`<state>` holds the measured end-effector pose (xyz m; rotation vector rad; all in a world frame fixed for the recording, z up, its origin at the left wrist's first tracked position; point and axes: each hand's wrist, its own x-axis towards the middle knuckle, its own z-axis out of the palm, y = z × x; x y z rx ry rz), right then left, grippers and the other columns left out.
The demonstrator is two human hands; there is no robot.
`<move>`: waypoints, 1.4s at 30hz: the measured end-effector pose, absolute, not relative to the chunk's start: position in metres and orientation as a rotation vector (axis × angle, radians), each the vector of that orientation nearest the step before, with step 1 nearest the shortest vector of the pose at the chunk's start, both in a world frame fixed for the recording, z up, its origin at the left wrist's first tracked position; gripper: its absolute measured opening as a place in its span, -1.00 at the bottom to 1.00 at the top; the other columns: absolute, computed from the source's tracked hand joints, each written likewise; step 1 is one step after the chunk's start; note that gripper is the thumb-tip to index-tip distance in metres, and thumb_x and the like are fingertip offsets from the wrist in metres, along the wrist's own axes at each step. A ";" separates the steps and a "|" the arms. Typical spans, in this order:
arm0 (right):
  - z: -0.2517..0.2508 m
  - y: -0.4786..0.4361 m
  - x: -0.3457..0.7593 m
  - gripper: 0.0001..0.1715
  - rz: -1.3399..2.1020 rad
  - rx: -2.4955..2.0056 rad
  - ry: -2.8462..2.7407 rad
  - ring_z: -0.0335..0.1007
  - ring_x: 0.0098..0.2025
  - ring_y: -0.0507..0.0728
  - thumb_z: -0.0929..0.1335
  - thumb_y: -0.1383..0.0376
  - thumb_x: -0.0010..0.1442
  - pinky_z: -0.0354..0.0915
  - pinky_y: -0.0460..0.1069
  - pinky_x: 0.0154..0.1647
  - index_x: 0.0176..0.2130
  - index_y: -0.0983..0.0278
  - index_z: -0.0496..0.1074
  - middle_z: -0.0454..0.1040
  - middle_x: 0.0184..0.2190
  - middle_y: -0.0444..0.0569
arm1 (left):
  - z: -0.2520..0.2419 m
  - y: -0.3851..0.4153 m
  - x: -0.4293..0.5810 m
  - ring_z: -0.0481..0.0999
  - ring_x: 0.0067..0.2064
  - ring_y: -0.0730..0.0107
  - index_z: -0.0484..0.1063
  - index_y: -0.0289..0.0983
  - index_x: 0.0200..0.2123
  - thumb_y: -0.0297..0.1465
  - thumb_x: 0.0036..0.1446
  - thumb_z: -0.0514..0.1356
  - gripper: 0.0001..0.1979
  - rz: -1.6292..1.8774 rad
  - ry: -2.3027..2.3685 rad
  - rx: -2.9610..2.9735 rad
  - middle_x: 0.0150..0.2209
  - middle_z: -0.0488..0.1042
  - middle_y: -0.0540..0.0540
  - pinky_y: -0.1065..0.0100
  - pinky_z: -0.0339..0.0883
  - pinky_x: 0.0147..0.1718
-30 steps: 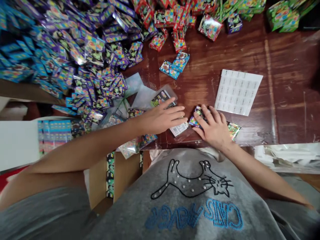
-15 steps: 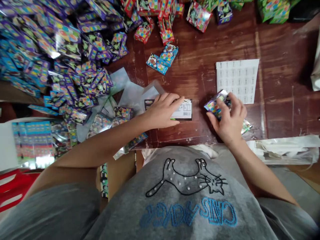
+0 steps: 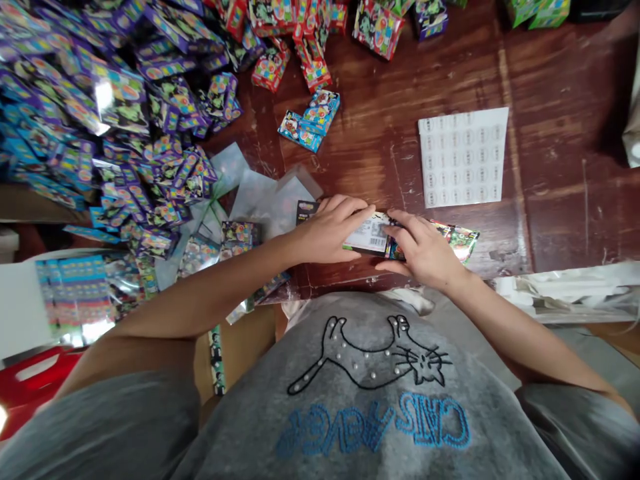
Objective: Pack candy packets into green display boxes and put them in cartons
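My left hand (image 3: 333, 232) lies across a flat black box (image 3: 367, 237) with a white barcode label facing up. Its fingers reach the far edge and its thumb the near edge, holding the box on the table. Against the right end of that box, my right hand (image 3: 425, 250) is closed over a small dark, colourful box (image 3: 397, 251), mostly hidden under the fingers. A green and red packet (image 3: 464, 243) sticks out beyond my right hand. Farther back lies a white sheet of round stickers (image 3: 464, 159).
A big heap of purple boxes (image 3: 170, 93) fills the left. Red boxes (image 3: 379, 30) and green packs (image 3: 540, 12) lie at the back, two blue boxes (image 3: 310, 123) nearer. Clear plastic sheets (image 3: 253, 197) lie left of my hands; an open carton (image 3: 245, 347) stands below.
My right hand has moved left with the small colourful box, bringing it against the flat black box. My left hand stays on the black box. The view has shifted slightly.
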<state>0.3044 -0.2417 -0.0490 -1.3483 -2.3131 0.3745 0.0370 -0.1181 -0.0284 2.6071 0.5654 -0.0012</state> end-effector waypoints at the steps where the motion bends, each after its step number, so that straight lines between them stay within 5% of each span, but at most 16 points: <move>1: -0.044 -0.243 0.310 -0.03 0.372 -1.361 -2.306 0.34 0.42 0.47 0.33 -0.29 0.37 0.32 0.37 0.43 0.32 0.43 0.36 0.38 0.37 0.46 | -0.029 -0.118 0.037 0.31 0.34 -0.23 0.08 -0.23 0.54 -0.19 0.21 0.39 -0.06 -0.003 0.566 2.604 0.37 0.32 -0.37 -0.16 0.25 0.32; 4: -0.031 -0.254 0.336 0.24 0.374 -1.526 -2.322 0.12 0.54 0.61 0.31 -0.46 0.23 0.01 0.60 0.52 0.46 0.34 0.22 0.26 0.47 0.43 | -0.029 -0.119 0.035 0.31 0.33 -0.24 0.03 -0.24 0.56 -0.19 0.18 0.42 0.00 -0.014 0.576 2.589 0.37 0.31 -0.38 -0.18 0.24 0.33; 6: -0.031 -0.261 0.352 0.18 0.398 -1.576 -2.347 0.12 0.53 0.62 0.30 -0.47 0.24 -0.07 0.66 0.51 0.48 0.21 0.21 0.29 0.48 0.30 | -0.030 -0.121 0.035 0.31 0.34 -0.25 0.01 -0.24 0.57 -0.19 0.19 0.42 0.01 -0.011 0.566 2.573 0.37 0.30 -0.39 -0.20 0.24 0.34; 10: -0.047 -0.263 0.363 -0.16 0.406 -1.534 -2.334 0.34 0.40 0.40 0.34 -0.28 0.39 0.04 0.48 0.52 0.42 0.07 0.30 0.42 0.41 0.10 | -0.033 -0.126 0.042 0.30 0.35 -0.25 -0.01 -0.23 0.57 -0.20 0.19 0.42 0.02 0.011 0.532 2.523 0.37 0.29 -0.39 -0.20 0.25 0.34; 15: -0.054 -0.261 0.346 -0.30 0.296 -1.558 -2.280 0.43 0.29 0.33 0.40 -0.17 0.40 0.02 0.41 0.54 0.34 0.09 0.37 0.49 0.35 0.07 | -0.034 -0.134 0.048 0.31 0.36 -0.23 0.01 -0.24 0.56 -0.21 0.19 0.44 0.02 0.057 0.649 2.518 0.37 0.29 -0.39 -0.22 0.22 0.38; 22: -0.047 -0.264 0.325 -0.26 0.272 -1.673 -2.228 0.44 0.26 0.39 0.33 -0.26 0.40 -0.26 0.54 0.60 0.22 0.24 0.43 0.52 0.24 0.17 | -0.034 -0.140 0.050 0.29 0.38 -0.22 0.00 -0.19 0.57 -0.21 0.22 0.41 0.00 0.057 0.682 2.511 0.40 0.28 -0.35 -0.23 0.18 0.41; 31: -0.046 -0.246 0.336 -0.38 0.468 -1.462 -2.337 0.46 0.31 0.38 0.31 -0.18 0.46 -0.37 0.58 0.61 0.25 0.13 0.43 0.54 0.28 0.08 | -0.033 -0.134 0.056 0.29 0.38 -0.21 0.04 -0.21 0.56 -0.22 0.22 0.38 -0.05 0.059 0.567 2.505 0.37 0.31 -0.36 -0.21 0.20 0.39; 37: -0.032 -0.260 0.366 0.06 0.496 -1.530 -2.303 0.24 0.49 0.52 0.35 -0.35 0.33 -0.32 0.63 0.58 0.51 0.17 0.17 0.35 0.47 0.23 | -0.033 -0.134 0.052 0.29 0.36 -0.23 0.04 -0.18 0.57 -0.20 0.21 0.39 -0.03 0.024 0.606 2.498 0.38 0.31 -0.35 -0.19 0.19 0.36; 42: -0.045 -0.263 0.374 -0.18 0.621 -1.414 -2.322 0.39 0.39 0.41 0.40 -0.16 0.40 -0.27 0.57 0.60 0.46 0.08 0.28 0.46 0.39 0.09 | -0.033 -0.139 0.060 0.31 0.33 -0.21 0.05 -0.17 0.56 -0.18 0.22 0.37 -0.06 0.020 0.573 2.507 0.37 0.33 -0.33 -0.15 0.20 0.33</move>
